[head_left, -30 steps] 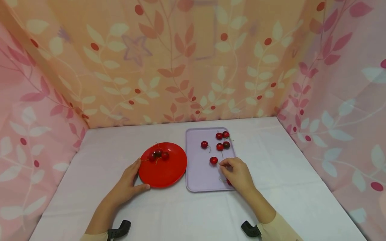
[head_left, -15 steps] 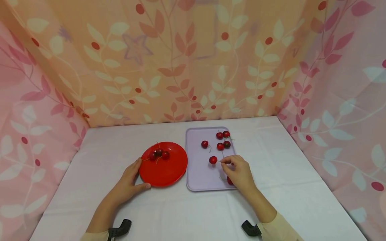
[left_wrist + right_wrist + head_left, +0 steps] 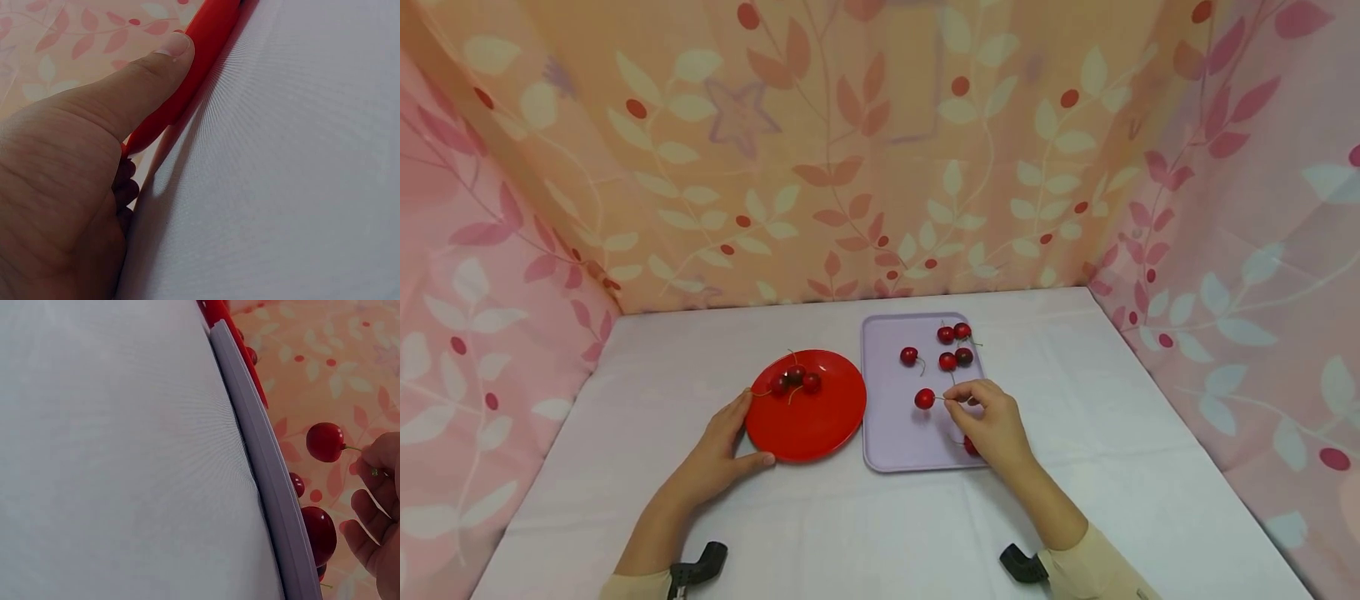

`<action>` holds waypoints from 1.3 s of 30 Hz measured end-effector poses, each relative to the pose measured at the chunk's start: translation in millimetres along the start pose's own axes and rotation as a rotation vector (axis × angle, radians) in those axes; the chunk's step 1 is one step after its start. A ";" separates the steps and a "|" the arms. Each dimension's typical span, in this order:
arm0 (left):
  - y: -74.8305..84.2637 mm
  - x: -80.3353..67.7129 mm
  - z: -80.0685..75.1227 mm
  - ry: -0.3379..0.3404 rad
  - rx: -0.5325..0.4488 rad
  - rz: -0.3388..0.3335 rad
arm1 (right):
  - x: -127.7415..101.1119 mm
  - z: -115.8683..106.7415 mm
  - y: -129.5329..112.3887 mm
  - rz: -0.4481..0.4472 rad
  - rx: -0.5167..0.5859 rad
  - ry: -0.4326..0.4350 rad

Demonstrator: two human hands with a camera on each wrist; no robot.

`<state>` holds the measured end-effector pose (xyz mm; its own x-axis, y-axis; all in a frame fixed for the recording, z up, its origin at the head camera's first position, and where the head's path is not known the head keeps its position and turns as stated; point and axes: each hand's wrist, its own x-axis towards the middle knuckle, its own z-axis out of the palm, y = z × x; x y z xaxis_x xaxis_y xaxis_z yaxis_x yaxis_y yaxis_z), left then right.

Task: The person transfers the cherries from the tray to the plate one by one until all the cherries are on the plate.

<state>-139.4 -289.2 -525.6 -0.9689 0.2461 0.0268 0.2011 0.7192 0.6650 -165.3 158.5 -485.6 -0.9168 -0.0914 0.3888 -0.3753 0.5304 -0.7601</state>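
My right hand (image 3: 996, 425) pinches the stem of a red cherry (image 3: 925, 399) between thumb and index finger. In the right wrist view that cherry (image 3: 325, 442) hangs clear above the lilac tray (image 3: 887, 433), its stem pointing toward the fingertips. Partly hidden by the hand, another cherry (image 3: 971, 447) lies at the tray's near right. My left hand (image 3: 718, 454) holds the red plate (image 3: 808, 429) at its left edge, thumb at the near rim and fingers along the left side. The left wrist view shows the thumb (image 3: 156, 69) against the rim. Three cherries (image 3: 812, 382) sit together on the plate.
More cherries lie on the tray: a single one (image 3: 908, 357), a pair (image 3: 947, 362) at its right side and another pair (image 3: 945, 335) at the far right corner. Plate and tray stand side by side on a white tablecloth (image 3: 820, 533). A patterned curtain (image 3: 850, 150) rises behind.
My right hand has lifted the cherry slightly by its stem and shifted it a little left. The left hand stays on the plate.
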 end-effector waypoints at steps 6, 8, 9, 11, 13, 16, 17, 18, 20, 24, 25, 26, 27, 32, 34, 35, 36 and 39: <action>2.6 -0.9 -0.9 -0.004 -0.014 0.002 | 5.2 -0.6 -9.3 -0.038 0.005 -0.025; 2.8 -1.0 -1.0 -0.004 -0.014 0.000 | 8.3 -0.6 -13.8 -0.059 0.005 -0.033; 2.9 -1.1 -1.1 -0.004 -0.012 -0.002 | 10.4 -0.5 -16.1 -0.070 0.006 -0.037; 2.2 -1.2 -0.9 -0.004 -0.010 -0.004 | 14.7 -0.3 -20.8 -0.082 0.003 -0.044; 0.8 -1.1 -0.2 0.000 -0.011 0.001 | 19.7 0.1 -25.1 -0.088 0.000 -0.054; -0.5 -1.0 0.5 0.005 -0.016 0.011 | 27.7 1.1 -30.8 -0.105 0.005 -0.073; -0.5 -1.1 0.6 0.006 -0.015 0.013 | 30.2 1.7 -32.3 -0.113 0.006 -0.078; -0.5 -1.3 0.7 0.007 -0.015 0.015 | 32.4 2.3 -33.7 -0.122 0.012 -0.082; 0.3 -1.4 0.2 0.006 -0.013 0.014 | 36.5 4.3 -36.4 -0.143 0.029 -0.086; 0.9 -1.4 0.3 0.004 -0.014 0.010 | 43.5 9.7 -40.9 -0.164 0.042 -0.102; 0.8 -1.6 0.5 0.005 -0.017 0.009 | 45.4 11.5 -42.0 -0.166 0.049 -0.109; 0.7 -1.8 0.6 0.007 -0.017 0.007 | 47.2 13.1 -43.1 -0.169 0.052 -0.115; 0.6 -1.9 0.8 0.007 -0.021 0.008 | 48.9 14.4 -44.5 -0.171 0.055 -0.119; 0.5 -2.7 1.4 0.004 -0.019 -0.002 | 54.9 21.0 -49.8 -0.152 0.085 -0.152; 0.5 -2.8 1.4 0.002 -0.014 -0.008 | 56.6 23.4 -52.0 -0.137 0.088 -0.165; 0.5 -2.6 1.2 0.002 -0.014 -0.008 | 57.5 24.5 -53.0 -0.132 0.087 -0.168; 0.5 -2.3 1.0 0.003 -0.013 -0.011 | 58.5 25.7 -54.1 -0.126 0.080 -0.167; 0.3 -1.7 0.3 0.007 -0.009 -0.011 | 61.4 28.9 -57.1 -0.123 0.080 -0.166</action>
<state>-137.6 -289.2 -525.6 -0.9720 0.2338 0.0245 0.1892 0.7162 0.6717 -204.0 98.2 -433.4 -0.8707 -0.2926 0.3952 -0.4895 0.4390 -0.7534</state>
